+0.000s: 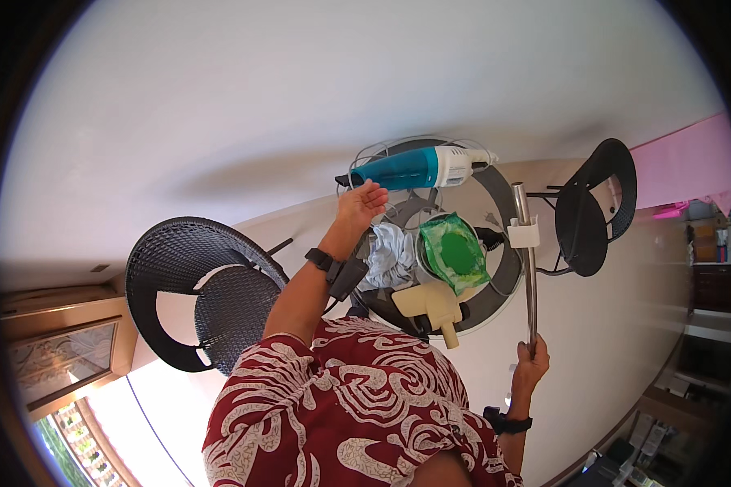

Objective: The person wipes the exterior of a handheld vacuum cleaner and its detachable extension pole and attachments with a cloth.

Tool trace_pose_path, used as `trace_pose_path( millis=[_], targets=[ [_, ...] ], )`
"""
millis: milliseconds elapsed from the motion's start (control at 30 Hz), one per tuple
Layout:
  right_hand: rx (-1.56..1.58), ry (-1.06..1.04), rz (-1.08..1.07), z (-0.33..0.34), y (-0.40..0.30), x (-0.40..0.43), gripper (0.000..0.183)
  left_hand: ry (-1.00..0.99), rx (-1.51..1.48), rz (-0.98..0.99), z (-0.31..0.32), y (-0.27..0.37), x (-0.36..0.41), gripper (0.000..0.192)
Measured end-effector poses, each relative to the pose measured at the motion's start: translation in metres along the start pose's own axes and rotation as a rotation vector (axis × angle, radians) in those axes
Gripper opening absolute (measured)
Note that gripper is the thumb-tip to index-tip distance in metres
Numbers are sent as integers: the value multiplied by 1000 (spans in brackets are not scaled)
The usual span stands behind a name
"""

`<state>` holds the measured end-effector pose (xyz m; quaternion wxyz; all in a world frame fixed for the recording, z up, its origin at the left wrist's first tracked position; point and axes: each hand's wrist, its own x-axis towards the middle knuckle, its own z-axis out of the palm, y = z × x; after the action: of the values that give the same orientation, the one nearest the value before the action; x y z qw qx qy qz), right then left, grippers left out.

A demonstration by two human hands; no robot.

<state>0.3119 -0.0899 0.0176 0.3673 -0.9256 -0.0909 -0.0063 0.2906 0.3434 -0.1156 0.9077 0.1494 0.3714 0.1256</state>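
My right hand (529, 360) is closed around the lower end of a metal vacuum tube (530, 286), which stands out over the right side of a round glass-topped table (501, 182). A white plastic clip (524, 233) sits on the tube. My left hand (360, 204) is at the nozzle end of a teal and white handheld vacuum cleaner (411, 168); whether it touches the cleaner is unclear. On the table lie a cream floor nozzle (432, 305), a green plastic packet (457, 252) over a round container, and a light grey cloth (391, 255).
A black wicker chair (237, 304) stands at the left, another black chair (582, 231) at the right. The pale wall (341, 79) is behind the table. A grey cord loops around the handheld cleaner. A wooden door (67, 347) is at far left.
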Motion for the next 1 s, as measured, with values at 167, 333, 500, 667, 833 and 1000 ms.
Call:
trace_pose_path(
  millis=[167,333,500,667,833,1000],
  targets=[
    [-167,-5,-68,-1,-7,-6,33,103,-140,-129,32,-17,36,74],
    [-75,27,68,-10,4,-26,32,251,-231,-76,50,-24,60,84],
    [59,95,197,-15,17,-42,29,502,-164,-77,70,-10,51,79],
    [40,64,199,-12,28,-47,29,470,372,137,53,-29,76,78],
    [-59,89,128,-7,27,-39,30,612,339,249,68,-29,75,77],
    [-94,34,9,-5,33,-30,31,674,-231,209,58,-31,66,69]
  ],
)
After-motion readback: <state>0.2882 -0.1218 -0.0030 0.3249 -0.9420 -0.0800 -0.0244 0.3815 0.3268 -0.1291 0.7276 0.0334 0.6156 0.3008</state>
